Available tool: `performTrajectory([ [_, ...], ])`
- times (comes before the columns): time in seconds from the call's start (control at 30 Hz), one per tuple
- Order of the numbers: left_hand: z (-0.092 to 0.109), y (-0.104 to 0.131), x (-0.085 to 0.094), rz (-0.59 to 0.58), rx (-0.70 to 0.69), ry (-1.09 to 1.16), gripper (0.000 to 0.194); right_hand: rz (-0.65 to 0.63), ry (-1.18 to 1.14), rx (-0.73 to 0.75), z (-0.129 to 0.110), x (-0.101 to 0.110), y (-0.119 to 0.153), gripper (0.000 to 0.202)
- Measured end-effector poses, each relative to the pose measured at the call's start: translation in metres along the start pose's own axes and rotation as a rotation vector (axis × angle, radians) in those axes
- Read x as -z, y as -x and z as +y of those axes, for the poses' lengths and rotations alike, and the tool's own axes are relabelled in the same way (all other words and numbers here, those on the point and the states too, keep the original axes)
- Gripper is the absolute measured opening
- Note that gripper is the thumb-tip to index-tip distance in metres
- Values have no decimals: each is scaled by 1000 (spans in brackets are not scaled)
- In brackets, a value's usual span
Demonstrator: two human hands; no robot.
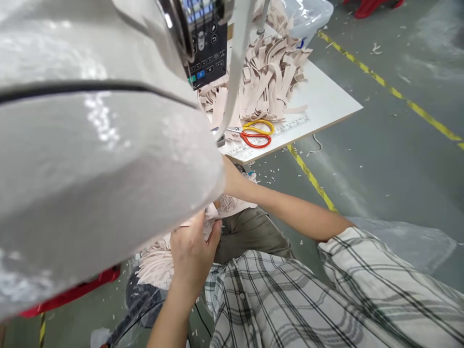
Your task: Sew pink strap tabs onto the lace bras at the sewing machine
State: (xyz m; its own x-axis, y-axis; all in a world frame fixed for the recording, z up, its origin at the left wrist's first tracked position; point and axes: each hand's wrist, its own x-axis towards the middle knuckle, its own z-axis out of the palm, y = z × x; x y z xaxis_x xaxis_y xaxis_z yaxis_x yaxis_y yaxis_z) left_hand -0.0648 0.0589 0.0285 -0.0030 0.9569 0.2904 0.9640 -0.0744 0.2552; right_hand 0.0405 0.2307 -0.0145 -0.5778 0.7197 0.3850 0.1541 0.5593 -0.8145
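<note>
My left hand [194, 246] is at the lower middle, its fingers closed round the edge of pale pink fabric strips [157, 263] that lie across my lap. My right hand [234, 181] reaches in from the right under the table's corner; its fingers are hidden behind a large pale plastic-like cover [108, 193] that fills the left of the view. Below that hand, more pink fabric with loose threads [232, 205] shows. What the right fingers touch cannot be seen.
A white table [326, 104] holds a heap of pink strips [268, 79] and scissors with yellow and red handles [256, 140]. A machine control panel [208, 58] hangs above. A clear plastic bin [308, 17] stands behind; a red object [78, 292] is at lower left.
</note>
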Motion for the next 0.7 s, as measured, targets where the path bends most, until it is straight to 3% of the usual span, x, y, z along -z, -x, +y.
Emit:
performTrajectory([
  [0.17, -5, 5, -1, 5, 48, -5, 54, 27, -89, -13, -4, -1, -3, 26],
  [0.4, -2, 3, -2, 13, 12, 27, 54, 25, -73, -19, -4, 5, -1, 27],
  [0.6, -8, 10, -3, -6, 62, 72, 54, 77, -229, -33, -5, -1, -1, 25],
  [0.7, -8, 17, -8, 75, 104, 53, 64, 135, -402, -136, -3, 0, 13, 34],
])
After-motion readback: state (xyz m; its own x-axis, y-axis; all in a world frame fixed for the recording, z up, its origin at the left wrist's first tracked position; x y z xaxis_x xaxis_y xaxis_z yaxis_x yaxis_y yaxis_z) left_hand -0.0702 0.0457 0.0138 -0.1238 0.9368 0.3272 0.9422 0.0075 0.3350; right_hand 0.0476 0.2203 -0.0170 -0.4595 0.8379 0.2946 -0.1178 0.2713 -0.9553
